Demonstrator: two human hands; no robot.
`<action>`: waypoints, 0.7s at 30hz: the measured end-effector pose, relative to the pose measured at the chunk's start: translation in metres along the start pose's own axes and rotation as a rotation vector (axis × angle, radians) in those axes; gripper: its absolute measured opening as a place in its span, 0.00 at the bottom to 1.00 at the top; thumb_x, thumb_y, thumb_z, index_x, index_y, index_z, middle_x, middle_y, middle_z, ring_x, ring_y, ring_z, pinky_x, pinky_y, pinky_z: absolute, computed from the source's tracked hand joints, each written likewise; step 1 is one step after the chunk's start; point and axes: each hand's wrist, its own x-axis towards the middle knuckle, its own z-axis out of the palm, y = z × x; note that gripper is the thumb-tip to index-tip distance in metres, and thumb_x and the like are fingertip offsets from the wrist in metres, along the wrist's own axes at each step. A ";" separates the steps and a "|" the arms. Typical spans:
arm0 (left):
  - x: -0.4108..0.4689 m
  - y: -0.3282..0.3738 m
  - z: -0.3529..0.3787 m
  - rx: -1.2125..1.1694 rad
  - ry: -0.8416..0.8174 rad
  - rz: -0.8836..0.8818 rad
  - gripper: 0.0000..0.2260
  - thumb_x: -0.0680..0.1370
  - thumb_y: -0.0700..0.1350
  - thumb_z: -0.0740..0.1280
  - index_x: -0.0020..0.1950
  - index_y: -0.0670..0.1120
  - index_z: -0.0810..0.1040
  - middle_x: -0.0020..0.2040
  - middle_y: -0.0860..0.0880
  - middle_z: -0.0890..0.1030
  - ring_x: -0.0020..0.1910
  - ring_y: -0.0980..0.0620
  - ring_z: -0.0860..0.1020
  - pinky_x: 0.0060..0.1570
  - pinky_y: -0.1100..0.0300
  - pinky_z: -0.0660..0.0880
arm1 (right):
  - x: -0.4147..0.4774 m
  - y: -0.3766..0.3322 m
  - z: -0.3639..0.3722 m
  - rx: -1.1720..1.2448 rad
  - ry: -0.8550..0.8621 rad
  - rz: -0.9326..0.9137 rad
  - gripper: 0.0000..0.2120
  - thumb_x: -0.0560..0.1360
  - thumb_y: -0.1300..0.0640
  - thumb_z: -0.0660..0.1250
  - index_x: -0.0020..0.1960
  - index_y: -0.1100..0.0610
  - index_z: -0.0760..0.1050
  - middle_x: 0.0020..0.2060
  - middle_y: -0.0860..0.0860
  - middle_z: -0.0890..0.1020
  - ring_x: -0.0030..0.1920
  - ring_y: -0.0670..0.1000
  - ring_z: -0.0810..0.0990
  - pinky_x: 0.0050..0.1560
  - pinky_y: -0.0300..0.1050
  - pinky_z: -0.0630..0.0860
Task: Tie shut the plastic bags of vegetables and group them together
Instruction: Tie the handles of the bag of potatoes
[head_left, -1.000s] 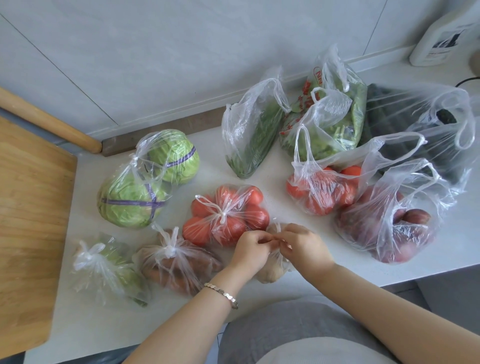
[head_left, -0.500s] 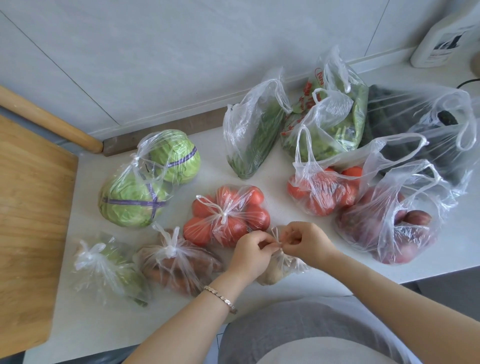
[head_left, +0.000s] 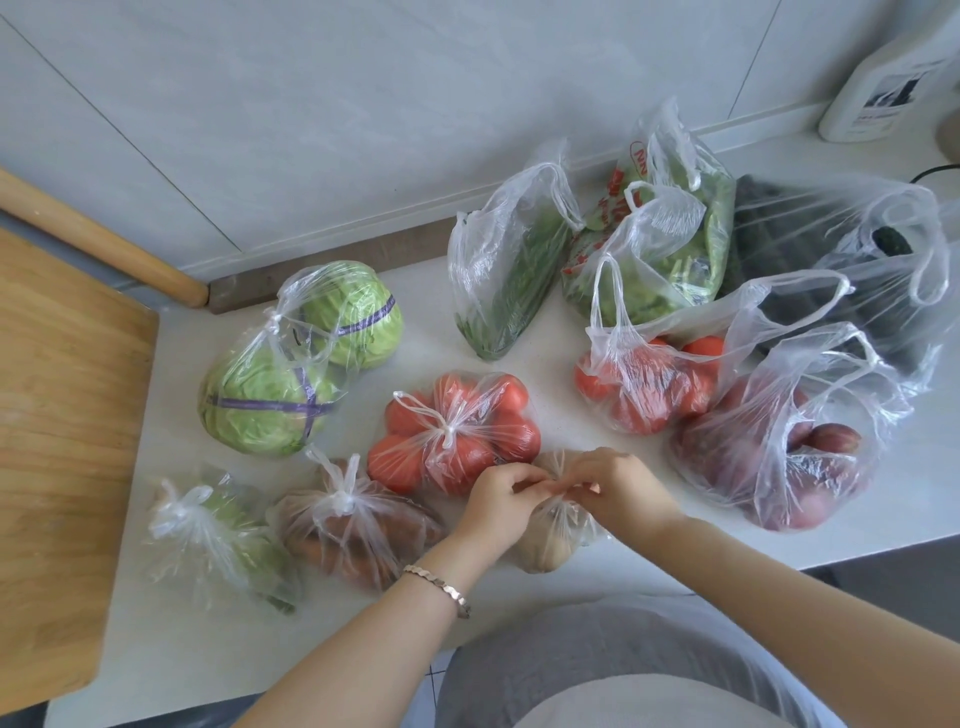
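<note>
Both hands (head_left: 558, 486) pinched on small clear potato bag (head_left: 545, 540) handles, mid-knot; 4 bags tied, 5 open.

Bare forearms; metal link bracelet (head_left: 439, 585) on left wrist; grey clothing (head_left: 597, 670)

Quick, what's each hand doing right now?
Left hand: closed, pinching the potato bag handles.
Right hand: closed, pinching the same bag's handles.

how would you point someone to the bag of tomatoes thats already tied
On the white counter, find the two green cabbages at the left. Just right of them lies the tied tomato bag; unlike the other tomato bag farther right, its handles are knotted.
</note>
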 end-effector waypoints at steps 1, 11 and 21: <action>0.001 0.000 -0.001 -0.005 -0.011 -0.010 0.06 0.74 0.41 0.69 0.48 0.41 0.82 0.37 0.58 0.79 0.38 0.62 0.75 0.44 0.71 0.70 | -0.002 0.003 0.004 -0.049 0.047 -0.087 0.10 0.63 0.68 0.72 0.38 0.54 0.84 0.29 0.45 0.80 0.35 0.45 0.71 0.40 0.29 0.68; 0.000 0.007 -0.002 0.120 -0.051 -0.050 0.06 0.74 0.43 0.69 0.46 0.43 0.83 0.36 0.55 0.79 0.35 0.63 0.74 0.40 0.69 0.69 | -0.006 0.012 0.002 -0.439 0.000 -0.304 0.13 0.71 0.51 0.57 0.37 0.53 0.78 0.37 0.48 0.79 0.38 0.49 0.76 0.36 0.41 0.77; 0.002 0.013 -0.003 0.588 -0.019 0.006 0.08 0.75 0.42 0.63 0.44 0.46 0.82 0.44 0.48 0.84 0.46 0.49 0.79 0.46 0.56 0.76 | -0.018 0.026 -0.003 -0.384 -0.118 -0.366 0.08 0.71 0.53 0.59 0.41 0.52 0.77 0.41 0.45 0.78 0.45 0.45 0.68 0.48 0.36 0.65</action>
